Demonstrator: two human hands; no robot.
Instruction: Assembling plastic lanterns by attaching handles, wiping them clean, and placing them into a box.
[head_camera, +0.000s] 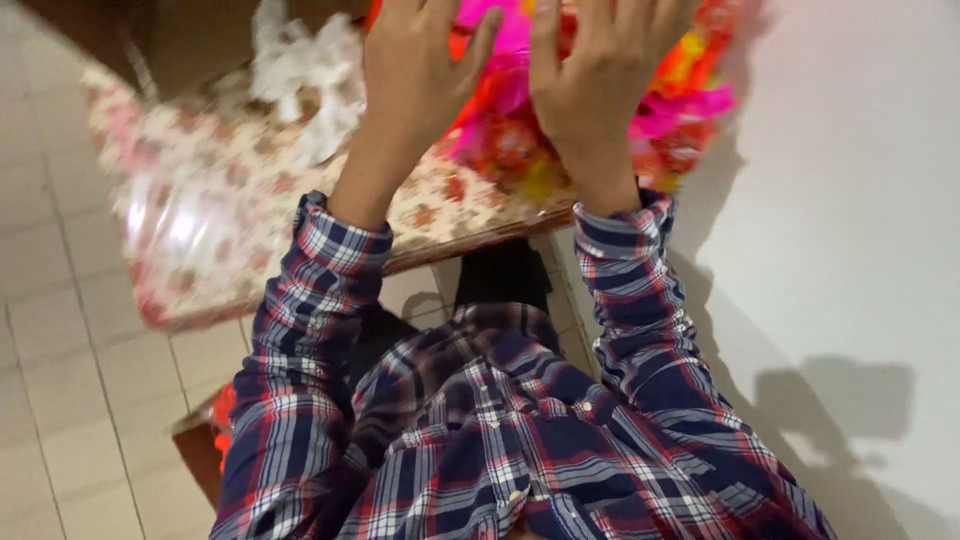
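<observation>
Plaid shirt (500, 440), hands (510, 70) on bright decorations (680, 100), floral tablecloth (210, 200), tiled floor (60, 380)

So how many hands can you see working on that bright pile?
2. The left hand rests on the pink and orange pile at its left side; the right hand is beside it. Fingertips are cut off at the top edge.

The picture is bright but blurry, as if the camera shakes. The counter (200, 200) with its flowery cover looks smeared, and a white shiny patch of glare sits on its left part. The pink and orange pile (690, 90) is fuzzy too. A dark shadow falls on the white wall (860, 250) at the right. The plaid shirt (480, 430) looks sharpest.
</observation>
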